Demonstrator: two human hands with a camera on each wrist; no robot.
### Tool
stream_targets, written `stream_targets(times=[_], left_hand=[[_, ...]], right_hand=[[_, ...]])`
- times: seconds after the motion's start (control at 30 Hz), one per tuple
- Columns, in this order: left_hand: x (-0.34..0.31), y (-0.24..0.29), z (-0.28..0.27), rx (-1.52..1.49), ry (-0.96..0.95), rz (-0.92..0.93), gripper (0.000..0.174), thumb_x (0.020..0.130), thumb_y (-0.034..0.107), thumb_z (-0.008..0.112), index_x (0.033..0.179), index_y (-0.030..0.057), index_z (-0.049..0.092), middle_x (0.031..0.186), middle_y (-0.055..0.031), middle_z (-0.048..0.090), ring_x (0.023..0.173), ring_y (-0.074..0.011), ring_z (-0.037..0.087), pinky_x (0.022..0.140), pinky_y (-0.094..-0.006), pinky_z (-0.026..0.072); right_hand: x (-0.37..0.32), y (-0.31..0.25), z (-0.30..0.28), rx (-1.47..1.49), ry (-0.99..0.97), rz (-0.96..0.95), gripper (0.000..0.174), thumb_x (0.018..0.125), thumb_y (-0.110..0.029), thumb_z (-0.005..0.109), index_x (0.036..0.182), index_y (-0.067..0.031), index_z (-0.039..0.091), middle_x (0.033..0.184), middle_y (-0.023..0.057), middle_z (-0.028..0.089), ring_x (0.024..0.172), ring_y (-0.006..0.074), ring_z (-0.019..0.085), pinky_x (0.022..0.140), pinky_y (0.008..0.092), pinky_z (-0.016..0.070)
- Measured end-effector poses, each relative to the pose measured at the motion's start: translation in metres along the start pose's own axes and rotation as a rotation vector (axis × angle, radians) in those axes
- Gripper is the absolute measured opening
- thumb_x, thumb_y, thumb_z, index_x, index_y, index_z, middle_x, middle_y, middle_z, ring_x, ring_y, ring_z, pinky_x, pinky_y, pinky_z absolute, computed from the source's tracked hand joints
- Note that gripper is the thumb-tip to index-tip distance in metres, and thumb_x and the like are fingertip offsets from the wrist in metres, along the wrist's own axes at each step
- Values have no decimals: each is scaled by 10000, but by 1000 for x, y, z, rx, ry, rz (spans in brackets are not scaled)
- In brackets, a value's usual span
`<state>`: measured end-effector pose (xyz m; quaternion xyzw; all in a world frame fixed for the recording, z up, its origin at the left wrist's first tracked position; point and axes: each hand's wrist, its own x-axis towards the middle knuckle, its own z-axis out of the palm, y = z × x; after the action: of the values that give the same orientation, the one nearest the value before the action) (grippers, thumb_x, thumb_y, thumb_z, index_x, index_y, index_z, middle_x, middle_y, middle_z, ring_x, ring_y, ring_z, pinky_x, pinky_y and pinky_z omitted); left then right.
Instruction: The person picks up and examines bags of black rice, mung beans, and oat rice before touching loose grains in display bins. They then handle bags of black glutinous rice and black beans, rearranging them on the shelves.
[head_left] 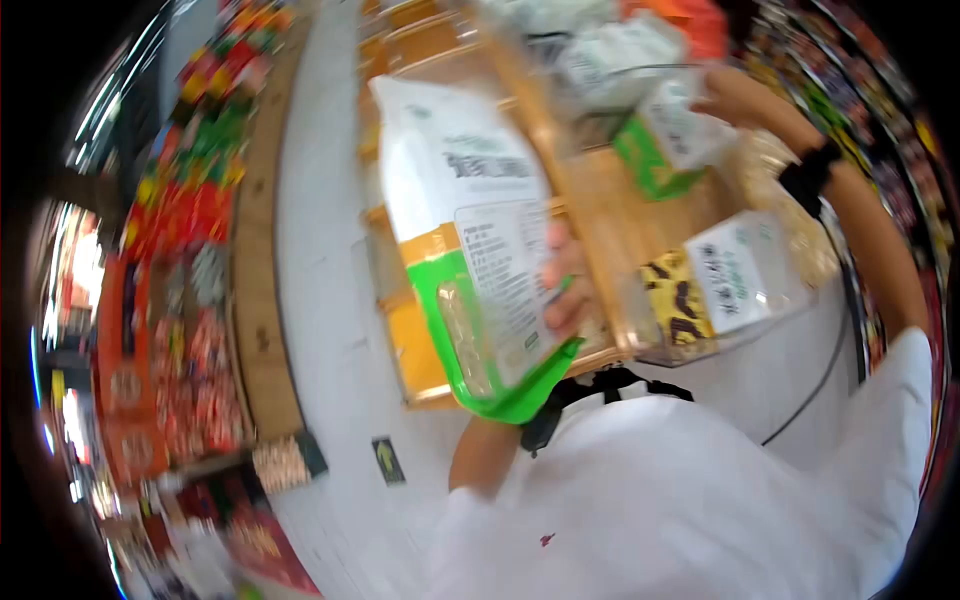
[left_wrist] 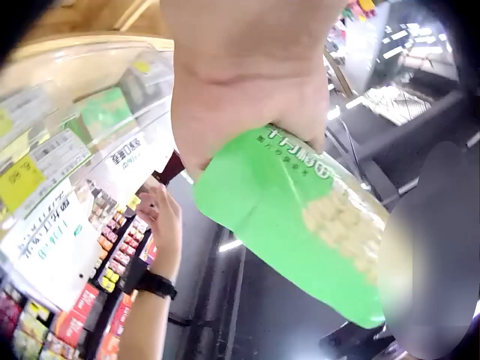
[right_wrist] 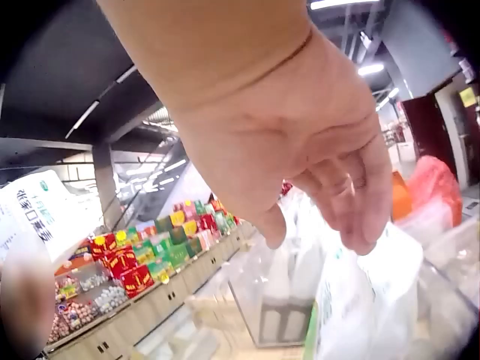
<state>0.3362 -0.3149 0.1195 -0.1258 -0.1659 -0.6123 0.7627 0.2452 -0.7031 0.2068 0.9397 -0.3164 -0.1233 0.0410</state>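
My left hand [head_left: 568, 285] grips the edge of a white-and-green bag [head_left: 430, 190] with a clear window, upright in the head view. The left wrist view has this hand [left_wrist: 255, 105] curled round the bag's green end [left_wrist: 262, 202], pale pieces showing through the window. Over a bin, my right hand [head_left: 722, 95] is at the top of another white-and-green bag [head_left: 685, 130]. In the right wrist view, the right hand's [right_wrist: 300, 157] fingers and thumb stand apart above white bags [right_wrist: 367, 292]; whether they touch is unclear.
A clear bin [head_left: 690, 352] holds a bag with a yellow-and-black pattern [head_left: 680, 300]. Wooden shelving [head_left: 425, 385] stands beside it. Across the pale floor [head_left: 335, 300] are red and green packages [head_left: 205, 190]. A dark cable [head_left: 825, 375] hangs near the right arm.
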Motion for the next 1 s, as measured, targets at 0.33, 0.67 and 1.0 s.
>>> stream_targets(times=[0.33, 0.67, 1.0], left_hand=[[-50, 27, -25, -352, -273, -97, 249, 957, 243, 532, 1035, 15, 471, 780, -137, 593, 553, -226, 639, 443, -295, 559], [-52, 22, -42, -412, -265, -36, 251, 991, 266, 466, 1035, 20, 456, 754, -149, 601, 540, -226, 654, 452, -285, 583], [-52, 13, 7, 425, 325, 408, 436, 956, 384, 546, 1186, 44, 398, 870, -110, 518, 712, -227, 558, 597, -309, 503]], right_hand=[[16, 11, 47, 352, 149, 119, 399, 799, -184, 710, 1081, 54, 557, 985, 205, 642, 777, 297, 680, 659, 410, 530], [61, 64, 79, 244, 223, -31, 332, 820, -223, 704, 990, 39, 593, 832, 150, 645, 706, 256, 654, 629, 394, 506], [-9, 12, -11, 61, 243, -261, 283, 882, -234, 657, 942, 40, 621, 777, 103, 627, 697, 219, 619, 630, 373, 478]])
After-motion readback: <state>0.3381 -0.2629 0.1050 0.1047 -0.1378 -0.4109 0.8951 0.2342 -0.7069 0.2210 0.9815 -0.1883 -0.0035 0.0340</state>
